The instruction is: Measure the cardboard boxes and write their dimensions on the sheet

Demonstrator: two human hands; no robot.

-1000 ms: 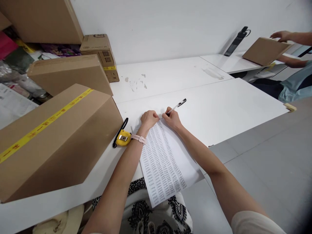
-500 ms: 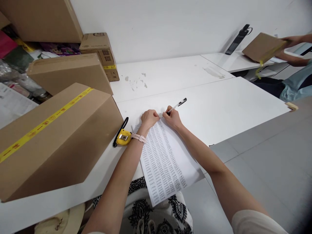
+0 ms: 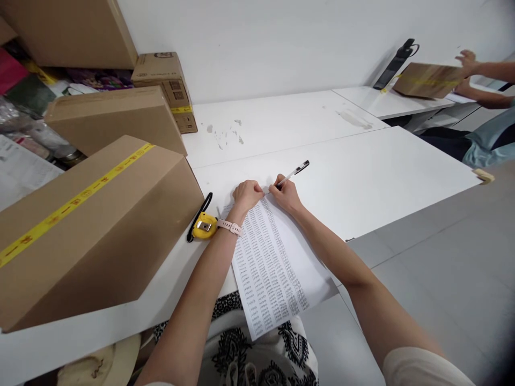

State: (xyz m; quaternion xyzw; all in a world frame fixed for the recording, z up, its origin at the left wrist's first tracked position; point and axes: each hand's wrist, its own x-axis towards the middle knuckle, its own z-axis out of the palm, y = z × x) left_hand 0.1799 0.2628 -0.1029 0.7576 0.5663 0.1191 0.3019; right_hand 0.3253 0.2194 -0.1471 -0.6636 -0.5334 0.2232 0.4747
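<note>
A pen, clear-bodied with a black end, is pinched in my right hand, its writing end down by the top of a printed sheet of paper. The sheet carries columns of small handwritten-looking marks and hangs over the table's near edge. My left hand is closed, thumb and finger pinched at the sheet's top edge, just left of the pen's tip. The fingers hide that edge in part. Beside my left wrist, which wears a pale pink watch, lies a yellow tape measure with a black strap.
A big taped carton stands on the white table at the left, more cartons behind it. At the far right are a dark bottle and a co-worker's hands at a small carton.
The co-worker's carton has tipped down onto the far table, and one of that person's hands has lifted off it. My own hands, the pen and the sheet look almost unmoved.
</note>
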